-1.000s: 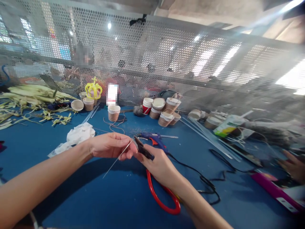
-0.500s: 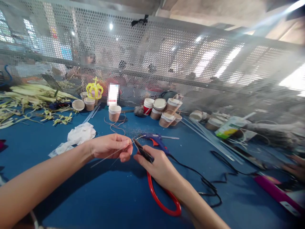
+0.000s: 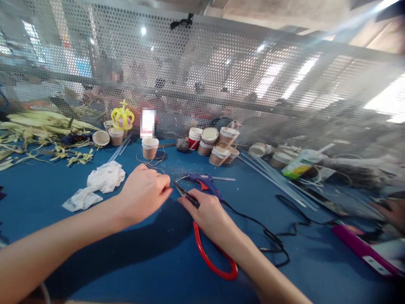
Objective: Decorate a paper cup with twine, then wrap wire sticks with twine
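Note:
My right hand is wrapped round a pair of scissors with red loop handles. Their dark blades are close together and point up and left toward my left fingertips. My left hand is turned back-up, thumb and fingers pressed together just left of the blade tips. Its grip hides most of the thin pale strand seen in it a moment earlier. Just beyond the blades lies a blue glue gun with a red trigger and a clear glue stick in its back.
A crumpled white bag lies left. Along the back stand several small pots, a lone pot, a yellow crown-shaped piece and pale dried husks. Clear glue sticks, a black cord and a magenta power strip lie right.
My left hand has rotated from a palm-side pinch to back-up, so the strand's trailing ends no longer show. The scissors stay nearly in place, and the whole view has shifted slightly.

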Motion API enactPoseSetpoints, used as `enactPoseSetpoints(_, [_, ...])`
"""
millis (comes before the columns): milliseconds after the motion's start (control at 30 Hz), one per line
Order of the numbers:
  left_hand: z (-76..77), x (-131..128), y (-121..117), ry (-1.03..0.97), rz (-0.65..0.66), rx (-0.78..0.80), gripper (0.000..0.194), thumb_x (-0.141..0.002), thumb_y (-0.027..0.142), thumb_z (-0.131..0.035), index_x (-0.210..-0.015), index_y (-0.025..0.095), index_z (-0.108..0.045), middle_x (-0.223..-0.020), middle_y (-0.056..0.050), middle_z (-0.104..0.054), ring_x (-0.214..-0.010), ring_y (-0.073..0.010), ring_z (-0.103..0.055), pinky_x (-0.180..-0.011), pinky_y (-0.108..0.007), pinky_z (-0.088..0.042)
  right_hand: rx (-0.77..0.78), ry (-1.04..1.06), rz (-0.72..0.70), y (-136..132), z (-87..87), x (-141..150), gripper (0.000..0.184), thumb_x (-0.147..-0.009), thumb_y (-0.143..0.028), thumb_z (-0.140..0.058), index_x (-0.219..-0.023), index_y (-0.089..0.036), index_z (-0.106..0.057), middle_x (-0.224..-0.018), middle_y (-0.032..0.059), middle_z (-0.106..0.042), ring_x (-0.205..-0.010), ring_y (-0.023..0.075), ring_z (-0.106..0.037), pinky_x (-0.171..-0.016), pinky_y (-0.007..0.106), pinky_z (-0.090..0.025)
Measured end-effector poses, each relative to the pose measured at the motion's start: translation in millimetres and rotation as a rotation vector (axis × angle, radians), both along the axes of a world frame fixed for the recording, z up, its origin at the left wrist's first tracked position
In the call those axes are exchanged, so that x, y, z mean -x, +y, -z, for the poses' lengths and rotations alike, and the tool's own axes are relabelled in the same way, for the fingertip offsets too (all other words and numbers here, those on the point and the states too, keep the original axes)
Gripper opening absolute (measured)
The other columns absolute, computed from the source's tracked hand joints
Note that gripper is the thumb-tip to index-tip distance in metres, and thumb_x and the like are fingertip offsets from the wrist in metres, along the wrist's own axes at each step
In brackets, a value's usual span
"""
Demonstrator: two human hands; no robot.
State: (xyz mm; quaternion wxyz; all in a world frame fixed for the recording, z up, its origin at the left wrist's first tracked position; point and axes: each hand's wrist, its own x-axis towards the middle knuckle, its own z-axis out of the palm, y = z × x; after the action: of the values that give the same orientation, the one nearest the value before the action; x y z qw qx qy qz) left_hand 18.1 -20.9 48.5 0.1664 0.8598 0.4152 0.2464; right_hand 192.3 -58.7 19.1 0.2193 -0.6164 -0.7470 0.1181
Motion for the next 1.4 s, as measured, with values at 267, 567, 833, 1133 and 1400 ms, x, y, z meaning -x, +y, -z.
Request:
enactPoseSetpoints(267, [7.2,20.2,29.1,-0.361,0.538,0.892,0.035,-0.077,0.045,-0.050,-0.089,0.014,-0.061,-0.086,-0.005,-0.061,-0.070,-0.0118,-0.050,-0.065,-0.025,-0.037,0.019,0.159,-0.081,-0.9,-3.0,-2.5,0.029,-0.080,-0.038,-0.045,-0.059,-0.017,-0.046,-0.055,-0.0035,-0.047,-0.051,0.0089,-0.036,-0.048,0.020,-0.032])
enactPoseSetpoints(567, [15.2,6.1,19.1,-0.342,0.422,0.783,0.029,-0.070,0.041,-0.058,-0.059,0.014,-0.052,-0.055,0.003,-0.049,-0.052,-0.0083,-0.042,-0.055,-0.022,-0.032,-0.035,0.060,-0.069,-1.6,-3.0,-2.5,0.026,-0.080,-0.036,-0.045,-0.061,-0.018,-0.048,-0.056,-0.0009,-0.053,-0.051,0.0109,-0.044,-0.050,0.022,-0.033])
enactPoseSetpoints(833, [-6.1,4.3,0.1,0.028,0.094,0.189,0.024,-0.075,0.032,-0.050,-0.057,0.016,-0.053,-0.051,0.002,-0.047,-0.049,-0.0100,-0.038,-0.053,-0.024,-0.029,-0.017,0.002,0.002,0.2,-0.3,-2.7,0.024,-0.080,-0.035,-0.046,-0.063,-0.018,-0.050,-0.060,0.0019,-0.057,-0.054,0.0133,-0.048,-0.052,0.024,-0.033])
enactPoseSetpoints(1133, [22.2,11.4,29.5,-0.499,0.594,1.053,0.036,-0.068,0.049,-0.058,-0.066,0.013,-0.056,-0.066,-0.002,-0.057,-0.061,-0.0099,-0.048,-0.062,-0.023,-0.037,-0.017,0.162,-0.087,-1.6,-4.0,-4.4,0.030,-0.079,-0.037,-0.046,-0.057,-0.017,-0.046,-0.053,-0.0035,-0.049,-0.048,0.0083,-0.036,-0.047,0.020,-0.031])
enactPoseSetpoints(1400, [1.2,-2.0,-1.6,0.091,0.002,-0.119,0.024,-0.074,0.026,-0.050,-0.052,0.015,-0.050,-0.050,0.001,-0.045,-0.052,-0.0107,-0.036,-0.056,-0.027,-0.028,-0.057,-0.037,0.080,1.3,-1.2,-2.8,0.024,-0.078,-0.034,-0.048,-0.060,-0.018,-0.051,-0.054,0.0012,-0.056,-0.047,0.0117,-0.044,-0.049,0.024,-0.033])
